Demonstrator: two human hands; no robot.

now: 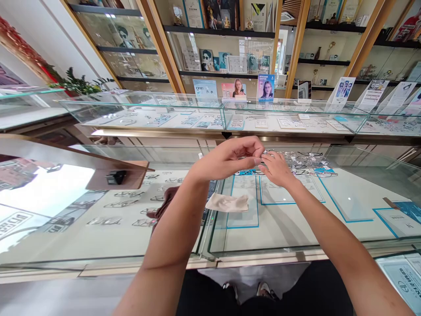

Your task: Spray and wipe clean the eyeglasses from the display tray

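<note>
Left hand: yours curls, thumb near fingers (235, 158); hold unclear.
Right hand: yours, half-spread, reaches alongside (276, 167); hold unclear.
Fingertips: best kept light, off lenses.
Glasses: many, uncountable, 3 o'clock of your right hand (301, 163).
Cloths: two; pale cloth (228, 202) at your left hand's 6 o'clock, dark cloth (164, 201) at 8.

You've got a glass case (250, 253), smooth & v. glossy. Your pale cloth (227, 202) looks soft, matt, w/ creases; dark cloth (164, 199) matt too. Specs (304, 172) = thin, shiny; can't tell metal vs. plastic. Brown panel (134, 180): smooth wood-look, slight sheen. Posts (158, 39) wood-look, satin; blue sign (265, 87) glossy paper/card. Your blk trousers (322, 285) = matt fabric.
</note>
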